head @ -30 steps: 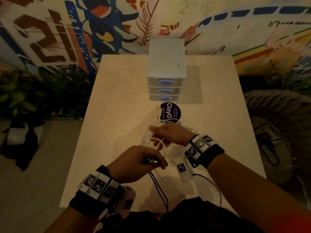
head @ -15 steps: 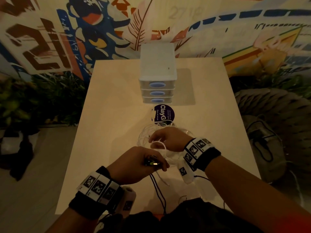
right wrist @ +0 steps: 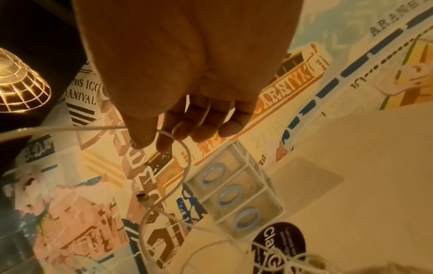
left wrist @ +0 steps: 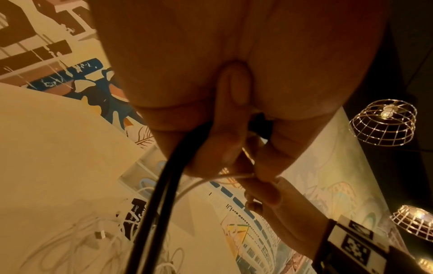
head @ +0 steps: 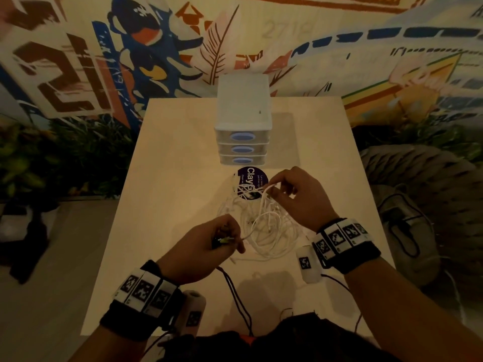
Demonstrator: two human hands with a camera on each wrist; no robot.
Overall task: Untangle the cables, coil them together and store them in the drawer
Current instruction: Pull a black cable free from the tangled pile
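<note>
A tangle of white cables (head: 264, 226) lies on the table (head: 177, 165) between my hands. My right hand (head: 273, 190) is raised above the tangle and pinches a white strand (right wrist: 185, 159) between thumb and forefinger, so loops hang from it. My left hand (head: 230, 241) sits nearer me, fingers curled round a small dark plug and a white cable end (left wrist: 225, 176). A black cable (left wrist: 161, 200) runs from that fist toward my body. The white three-drawer unit (head: 243, 137) stands beyond, all drawers closed.
A round purple sticker (head: 252, 178) lies on the table between the drawer unit and the tangle. A painted wall rises behind the table. Plants stand on the floor at the left, a woven seat (head: 423, 184) at the right.
My right hand rose and moved away from me toward the sticker, lifting a strand so the loops spread out. The left hand kept its hold and stayed about in place.
</note>
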